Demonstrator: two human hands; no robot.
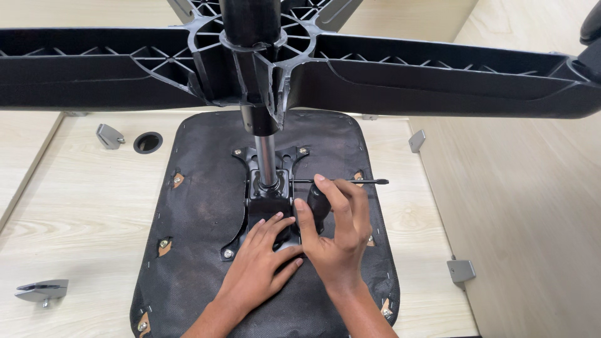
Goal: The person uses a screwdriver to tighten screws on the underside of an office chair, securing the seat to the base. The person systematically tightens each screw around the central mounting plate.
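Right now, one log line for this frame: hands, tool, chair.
left hand: flat on black metal seat plate | right hand: gripping black-handled screwdriver | upturned black fabric chair seat: on pale wooden table

Light wood desk [81, 206], pale grain. Round cable hole [148, 143] at far left, a grey metal bracket [109, 136] just left of it. Another grey bracket [42, 291] at near left, one more [461, 271] at near right, a small one [417, 141] at far right. Wood-look floor [532, 206] to the right of the desk.
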